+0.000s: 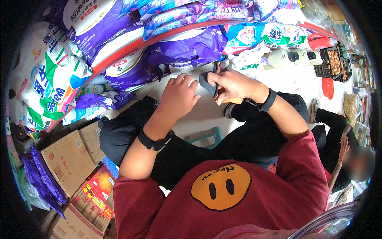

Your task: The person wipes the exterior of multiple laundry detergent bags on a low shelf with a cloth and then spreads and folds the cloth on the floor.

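Observation:
My right hand (237, 85) grips a folded cloth (209, 84), dark grey on one side and tan where it shows below my fingers. My left hand (178, 97) hovers to the left of the cloth, apart from it, fingers a little spread and nothing visible in them. Beyond both hands, large purple bags of laundry powder (188, 46) sit under the red edge of a shelf (167, 35). A white printed bag (247, 59) stands just past my right hand.
White jugs with black caps (282, 58) stand right of the bags. Farther right are black crates of eggs (333, 62) and a red basin (327, 88). Cardboard boxes (68, 162) lie at left. A green stool (209, 139) shows between my legs. Another person (325, 134) is at right.

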A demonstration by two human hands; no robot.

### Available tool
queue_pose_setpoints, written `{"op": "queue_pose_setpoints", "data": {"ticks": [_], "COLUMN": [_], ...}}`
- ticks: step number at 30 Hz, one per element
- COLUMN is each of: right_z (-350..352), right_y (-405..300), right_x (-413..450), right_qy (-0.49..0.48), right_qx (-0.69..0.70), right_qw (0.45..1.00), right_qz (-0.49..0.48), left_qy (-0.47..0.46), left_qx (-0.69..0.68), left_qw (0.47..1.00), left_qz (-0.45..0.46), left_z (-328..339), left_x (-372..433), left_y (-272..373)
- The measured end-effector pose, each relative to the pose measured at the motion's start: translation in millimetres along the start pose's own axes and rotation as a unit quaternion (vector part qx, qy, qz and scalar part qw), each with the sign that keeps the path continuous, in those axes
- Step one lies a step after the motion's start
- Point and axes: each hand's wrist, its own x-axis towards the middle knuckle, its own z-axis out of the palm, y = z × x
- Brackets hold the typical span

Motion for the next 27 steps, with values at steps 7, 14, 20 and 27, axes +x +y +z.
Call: {"op": "queue_pose_setpoints", "data": {"ticks": [7, 14, 20, 27], "right_z": [-14.4, -18.0, -13.0, -26.0], "right_y": [-9.1, -10.9, -7.3, -6.6], "right_x": [-5.0, -6.8, -10.6, -14.6], "right_qy": [0.169, 0.134, 0.194, 0.185], "right_qx": [0.122, 0.126, 0.156, 0.492], "right_qw": [0.978, 0.98, 0.968, 0.845], "right_qz": [0.001, 0.074, -0.007, -0.097], "left_qy": [-0.035, 0.066, 0.072, 0.109], "left_qx": [0.036, 0.013, -0.117, -0.378], "left_qw": [0.995, 0.991, 0.972, 0.918], "left_qz": [-0.092, -0.114, -0.188, -0.054], "left_z": [-3.0, -13.5, -28.9, -28.2], "left_x": [8.3, 15.7, 24.8, 33.7], "left_y": [-0.1, -1.3, -1.6, -0.5]}}
